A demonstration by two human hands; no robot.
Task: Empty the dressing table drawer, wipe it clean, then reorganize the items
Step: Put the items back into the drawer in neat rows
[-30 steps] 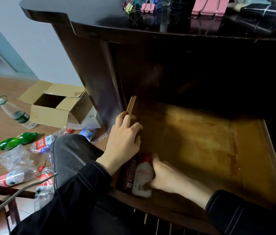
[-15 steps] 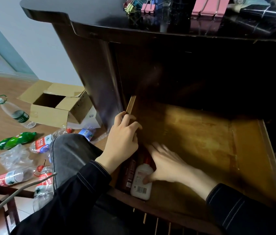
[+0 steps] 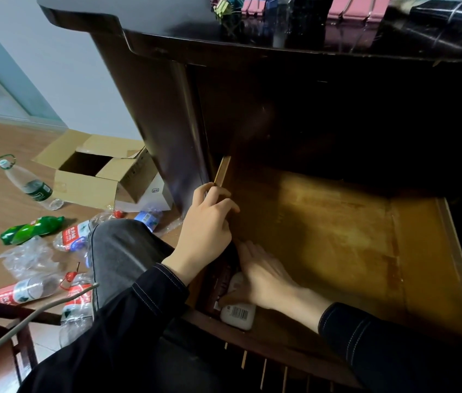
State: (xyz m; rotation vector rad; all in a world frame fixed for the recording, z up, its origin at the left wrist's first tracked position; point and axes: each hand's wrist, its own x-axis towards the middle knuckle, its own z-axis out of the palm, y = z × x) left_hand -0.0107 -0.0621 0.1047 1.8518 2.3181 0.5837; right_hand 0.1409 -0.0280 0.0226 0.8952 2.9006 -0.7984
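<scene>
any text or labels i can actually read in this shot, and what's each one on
None reads clearly.
White bottle in the drawer: a barcode, digits too small.
Dark item beside it: label blurred.
Red-labelled bottles on the floor: print illegible.
Green-labelled bottle: too small.
Cardboard box: side print unreadable.

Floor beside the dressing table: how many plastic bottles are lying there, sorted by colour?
Clear bottles with red labels: 3
Clear bottle with green label: 1
Clear bottle with blue label: 1
Green bottle: 1
Total: 6
</scene>
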